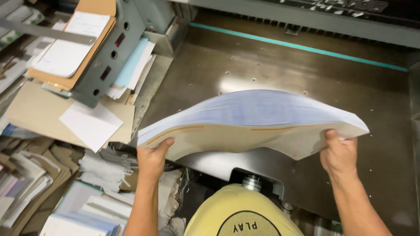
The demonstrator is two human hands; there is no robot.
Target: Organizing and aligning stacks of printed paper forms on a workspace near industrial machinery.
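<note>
Hands [153, 155] grip paper stack [253, 120] edges above metal table [210, 74].

A print shop — steel paper-cutter table [358, 100], paper offcuts [105, 168] and cardboard [35, 109] piled beside.

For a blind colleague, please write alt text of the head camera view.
Two bare hands, left hand and right hand, lift a thick, sagging stack of paper by its near edge above a dark metal machine table. Cardboard sheets and more paper piles lie to the left.
</note>
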